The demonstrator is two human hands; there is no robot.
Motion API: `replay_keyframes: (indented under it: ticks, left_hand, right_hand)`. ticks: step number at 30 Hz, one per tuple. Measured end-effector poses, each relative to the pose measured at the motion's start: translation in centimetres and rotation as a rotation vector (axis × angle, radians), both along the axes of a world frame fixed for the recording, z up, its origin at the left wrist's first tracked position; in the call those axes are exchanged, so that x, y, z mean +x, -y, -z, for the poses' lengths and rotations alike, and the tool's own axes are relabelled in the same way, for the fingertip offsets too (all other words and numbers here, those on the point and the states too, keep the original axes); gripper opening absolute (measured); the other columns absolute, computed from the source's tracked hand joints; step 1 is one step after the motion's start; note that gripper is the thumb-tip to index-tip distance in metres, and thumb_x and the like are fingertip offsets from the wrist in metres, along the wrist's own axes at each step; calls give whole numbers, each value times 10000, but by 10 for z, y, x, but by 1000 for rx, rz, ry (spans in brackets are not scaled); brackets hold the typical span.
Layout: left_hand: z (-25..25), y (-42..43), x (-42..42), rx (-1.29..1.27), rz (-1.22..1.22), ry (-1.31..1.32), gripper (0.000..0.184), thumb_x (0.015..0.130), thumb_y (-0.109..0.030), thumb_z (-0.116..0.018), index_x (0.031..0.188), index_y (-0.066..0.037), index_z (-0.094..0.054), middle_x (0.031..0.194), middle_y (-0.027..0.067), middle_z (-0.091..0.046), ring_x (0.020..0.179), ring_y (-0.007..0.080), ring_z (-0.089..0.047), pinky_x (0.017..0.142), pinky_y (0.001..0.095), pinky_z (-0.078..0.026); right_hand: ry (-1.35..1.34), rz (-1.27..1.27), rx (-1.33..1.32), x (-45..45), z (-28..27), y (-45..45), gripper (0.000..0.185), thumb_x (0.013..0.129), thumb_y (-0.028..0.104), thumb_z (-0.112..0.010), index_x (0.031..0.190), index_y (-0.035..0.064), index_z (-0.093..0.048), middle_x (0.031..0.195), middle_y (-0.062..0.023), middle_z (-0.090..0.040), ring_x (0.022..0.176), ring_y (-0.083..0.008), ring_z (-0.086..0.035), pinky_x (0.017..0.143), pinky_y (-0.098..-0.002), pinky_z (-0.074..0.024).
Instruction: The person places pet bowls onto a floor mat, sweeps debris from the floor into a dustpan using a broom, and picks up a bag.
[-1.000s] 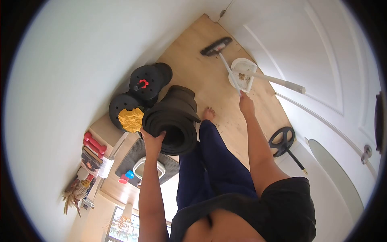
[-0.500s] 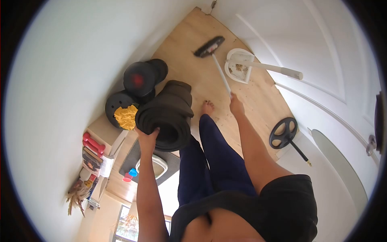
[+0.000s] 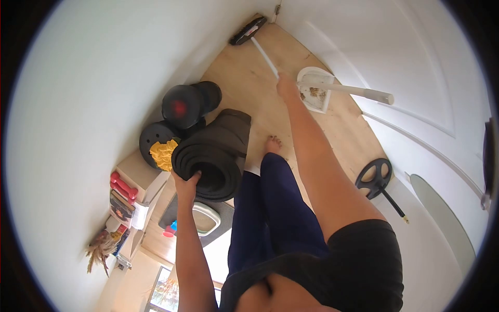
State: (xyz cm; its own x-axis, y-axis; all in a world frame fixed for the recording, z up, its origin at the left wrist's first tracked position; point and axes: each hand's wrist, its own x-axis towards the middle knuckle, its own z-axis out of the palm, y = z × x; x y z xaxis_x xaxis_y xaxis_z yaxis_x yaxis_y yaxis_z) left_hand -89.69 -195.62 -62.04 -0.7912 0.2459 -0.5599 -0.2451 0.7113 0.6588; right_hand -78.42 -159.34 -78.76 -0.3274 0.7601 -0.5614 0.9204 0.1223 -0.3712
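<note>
My left hand [image 3: 187, 182] grips the rim of a thick rolled black exercise mat [image 3: 221, 148], thumb inside the coil. With my right hand [image 3: 287, 87] I hold the white handle of a broom [image 3: 248, 31]. Its dark bristle head lies on the floor near the far corner, by the left wall. Just right of my right hand stands a white long-handled dustpan [image 3: 311, 105] with brown debris in it. A yellow cloth [image 3: 163, 154] lies beside the mat on a dark round object whose kind I cannot tell.
Black rounded gym items [image 3: 182, 106] stand along the left wall. At right, a black weight plate on a bar [image 3: 374, 178] leans near the white door [image 3: 395, 57]. A shelf with red dumbbells [image 3: 123, 187] is at lower left. My bare foot is on the wooden floor [image 3: 249, 73].
My right hand has pushed the broom forward and left, taking its head from mid-floor to the far corner by the wall. My left hand still holds the mat, which has shifted slightly.
</note>
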Motion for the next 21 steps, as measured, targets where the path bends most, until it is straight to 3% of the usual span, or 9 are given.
replay_keyframes:
  ticks: [3, 6, 11, 14, 18, 21]
  left_hand:
    - [1, -2, -7, -5, 20, -7, 691, 644, -68, -684, 1234, -15, -330, 1156, 150, -490, 1081, 247, -481, 949, 320, -346]
    - [0, -1, 1, 13, -24, 24, 696, 637, -66, -689, 1230, -14, -329, 1153, 150, -492, 1071, 248, -487, 943, 318, -353]
    - [0, 0, -2, 26, -8, 9, 711, 633, -67, -691, 1239, -15, -321, 1149, 151, -494, 1067, 248, -491, 943, 318, -354]
    - [0, -1, 0, 16, 7, 10, 722, 638, -70, -691, 1250, -16, -312, 1158, 157, -492, 1077, 256, -490, 947, 320, -352]
    - [-7, -19, -1, -26, 6, 8, 724, 644, -76, -690, 1254, -11, -306, 1170, 171, -488, 1086, 271, -490, 947, 324, -354]
    - [-6, -28, -3, -12, 29, 2, 717, 651, -78, -689, 1253, -10, -306, 1168, 178, -492, 1080, 275, -495, 941, 326, -362]
  right_hand:
    - [-75, 39, -32, 8, 31, -10, 344, 883, 189, -368, 1206, 143, -478, 1026, -191, -599, 983, -368, -562, 829, -475, -439]
    - [-37, 79, -26, 69, 50, 18, 348, 884, 209, -404, 1225, 197, -471, 1049, -192, -588, 983, -370, -557, 828, -454, -440]
    - [99, 136, -89, 116, -34, 59, 378, 884, 203, -401, 1258, 237, -446, 1034, -194, -591, 960, -369, -566, 795, -461, -450]
    - [2, 55, -32, 98, -28, 59, 398, 876, 188, -409, 1272, 212, -434, 1004, -202, -597, 933, -365, -573, 771, -457, -454]
    - [-98, -13, -167, 26, -9, 31, 402, 845, 135, -425, 1244, 134, -469, 984, -221, -595, 912, -370, -578, 783, -435, -456]
    - [-24, -129, -114, 26, 6, 33, 411, 824, 93, -437, 1230, 137, -489, 992, -225, -589, 915, -372, -574, 784, -435, -453]
